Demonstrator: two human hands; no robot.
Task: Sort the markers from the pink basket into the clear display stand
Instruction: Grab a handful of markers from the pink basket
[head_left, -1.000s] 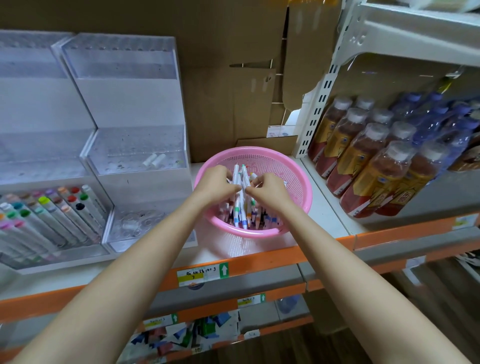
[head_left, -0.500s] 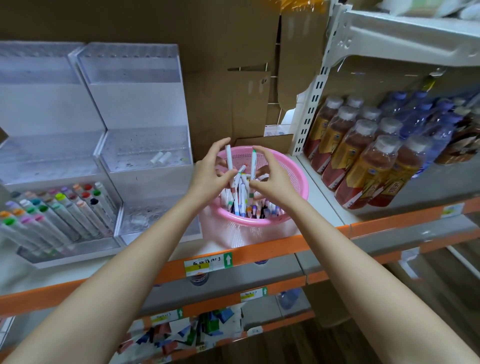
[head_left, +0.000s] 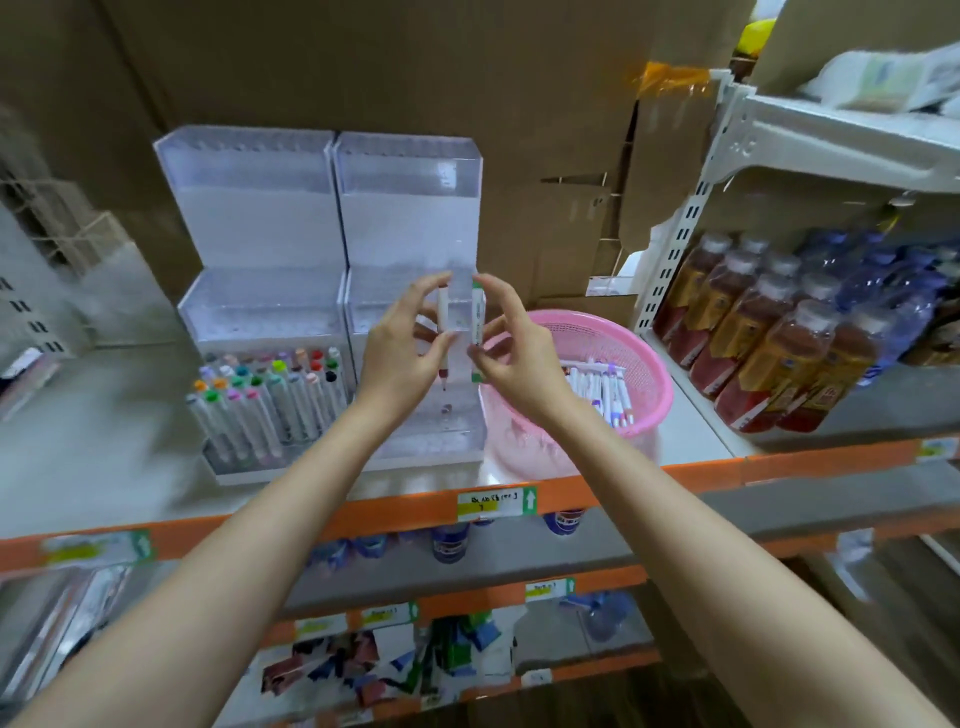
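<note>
- two hands are raised side by side in front of the right-hand stand. the left hand (head_left: 400, 353) pinches one white marker with a dark red tip (head_left: 443, 332), held upright. the right hand (head_left: 511, 353) pinches one white marker with green ends (head_left: 478, 317), also upright. the two markers are close together, not touching.
- one pink basket (head_left: 644, 364) sits on the shelf at 3 o'clock from the hands. a loose heap of white markers (head_left: 597, 387) lies inside, too blurred to count.
- two clear display stands sit side by side and touching: the left stand (head_left: 249, 218) at 9 o'clock from the hands, and the right stand (head_left: 410, 208) behind them.
- some two dozen stored markers (head_left: 270, 395) with coloured caps lean in the left stand's lowest tier.
- the hands and wrists hide much of the right stand's middle and lower tiers.
- shrink-wrapped drink bottles (head_left: 769, 343) stand at 3 o'clock beyond the basket, and cardboard (head_left: 363, 62) lines the back at 12 o'clock.
- an orange shelf edge (head_left: 395, 512) with one price label (head_left: 496, 503) runs at 6 o'clock.
</note>
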